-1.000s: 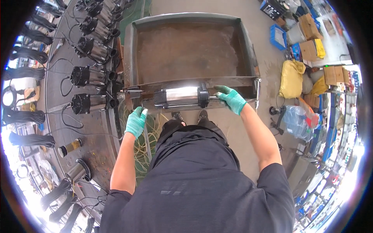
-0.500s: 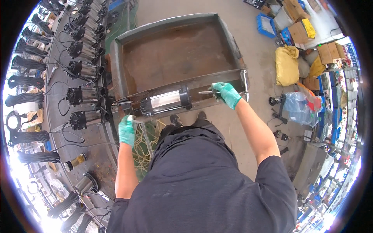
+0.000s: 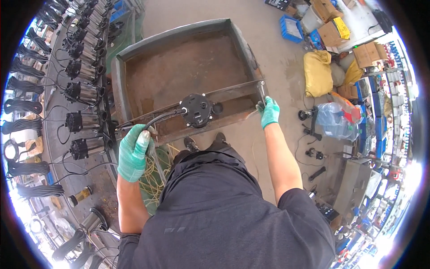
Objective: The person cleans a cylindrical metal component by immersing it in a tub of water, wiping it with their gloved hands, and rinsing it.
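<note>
A black cylindrical motor (image 3: pixel 196 111) stands upright on the ledge of the metal tray, its round bolted end facing up. A thick black cable (image 3: pixel 162 119) runs from that end into my left hand (image 3: pixel 134 152), whose gloved fingers are wrapped round it. My right hand (image 3: pixel 269 113), also in a green glove, is at the tray's right corner. Its fingers are closed on the lower end of a slim silver wrench-like tool (image 3: pixel 263 88). The palm hides part of that tool.
The rusty-floored metal tray (image 3: pixel 230 27) spans the space ahead. On the left, a workbench (image 3: pixel 53 148) carries a row of similar motors (image 3: pixel 80 121) and coiled cables (image 3: pixel 24 125). Yellow sacks (image 3: pixel 318 74), clear plastic bottles (image 3: pixel 335 119) and cartons (image 3: pixel 369 54) stand at the right.
The motor has gone from lying on its side to standing upright. My left hand has taken hold of its cable. My right hand has moved from beside the motor to the silver tool at the corner.
</note>
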### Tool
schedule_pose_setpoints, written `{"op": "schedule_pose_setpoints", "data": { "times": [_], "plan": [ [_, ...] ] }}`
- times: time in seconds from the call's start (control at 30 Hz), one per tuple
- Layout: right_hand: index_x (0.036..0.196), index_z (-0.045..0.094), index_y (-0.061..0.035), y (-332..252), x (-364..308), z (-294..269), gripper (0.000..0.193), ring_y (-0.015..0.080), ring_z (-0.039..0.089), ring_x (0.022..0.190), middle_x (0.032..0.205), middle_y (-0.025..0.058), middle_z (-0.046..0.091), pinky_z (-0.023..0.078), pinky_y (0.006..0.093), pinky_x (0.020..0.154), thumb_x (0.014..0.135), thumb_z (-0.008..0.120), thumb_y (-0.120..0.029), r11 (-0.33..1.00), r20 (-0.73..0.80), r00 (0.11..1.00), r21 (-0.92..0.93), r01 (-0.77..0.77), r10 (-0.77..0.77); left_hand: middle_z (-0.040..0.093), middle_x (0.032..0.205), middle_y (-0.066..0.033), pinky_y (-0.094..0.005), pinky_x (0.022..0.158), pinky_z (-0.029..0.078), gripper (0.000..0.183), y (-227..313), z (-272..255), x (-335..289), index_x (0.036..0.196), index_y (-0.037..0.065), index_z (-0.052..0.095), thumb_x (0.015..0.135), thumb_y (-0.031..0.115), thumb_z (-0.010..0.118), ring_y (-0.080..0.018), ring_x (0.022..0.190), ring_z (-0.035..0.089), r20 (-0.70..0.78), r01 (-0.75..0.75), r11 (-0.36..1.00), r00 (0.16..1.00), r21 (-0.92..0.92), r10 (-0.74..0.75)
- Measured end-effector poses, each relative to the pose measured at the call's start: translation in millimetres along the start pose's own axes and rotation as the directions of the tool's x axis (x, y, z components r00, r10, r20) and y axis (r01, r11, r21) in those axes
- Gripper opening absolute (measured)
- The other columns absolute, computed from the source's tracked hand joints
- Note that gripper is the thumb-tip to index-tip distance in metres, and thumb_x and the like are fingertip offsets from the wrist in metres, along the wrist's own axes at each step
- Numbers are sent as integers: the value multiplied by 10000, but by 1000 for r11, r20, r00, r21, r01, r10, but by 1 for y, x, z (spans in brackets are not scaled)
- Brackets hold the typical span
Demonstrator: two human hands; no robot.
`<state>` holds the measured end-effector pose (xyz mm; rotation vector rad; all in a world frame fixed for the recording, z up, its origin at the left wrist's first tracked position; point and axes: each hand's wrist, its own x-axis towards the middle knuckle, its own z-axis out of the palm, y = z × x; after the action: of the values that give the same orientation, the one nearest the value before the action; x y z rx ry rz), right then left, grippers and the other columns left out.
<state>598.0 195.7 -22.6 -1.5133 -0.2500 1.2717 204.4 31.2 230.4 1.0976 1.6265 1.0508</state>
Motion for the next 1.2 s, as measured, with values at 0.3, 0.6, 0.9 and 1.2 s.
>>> {"op": "schedule_pose_setpoints", "data": {
  "times": [0.3,0.6,0.9,1.2],
  "plan": [
    [1093,697,-47,1,-61,17,197,285,690,888,1003,146,712,551,388,817,917,664,-127,263,614,680,-633,728,-401,549,672,13,-234,571,373,286,7,6,-5,1035,29,657,1034,309,598,-61,592,467,54,70,987,997,-144,-62],
    [1226,600,-32,59,-68,76,340,335,714,820,1091,192,710,567,413,752,955,667,-227,208,712,690,-661,721,-133,542,643,13,-231,544,340,322,-11,9,-13,1003,35,651,1044,342,563,-55,566,452,-2,25,980,1000,-197,-25],
    [1103,616,-41,35,-134,130,337,222,683,685,806,126,706,545,363,655,871,772,-228,359,843,534,-479,801,-69,570,627,-2,-225,386,320,244,-110,-87,-33,956,54,678,1035,259,572,-68,424,410,-483,29,796,781,-605,-396],
    [1068,619,-23,35,-160,145,242,202,645,712,787,103,687,531,362,689,910,693,-191,268,897,441,-425,865,-2,616,684,-1,-268,592,442,302,-126,-74,-36,1008,22,672,1038,304,568,-88,622,541,-414,22,907,885,-421,-214]
  ]
}}
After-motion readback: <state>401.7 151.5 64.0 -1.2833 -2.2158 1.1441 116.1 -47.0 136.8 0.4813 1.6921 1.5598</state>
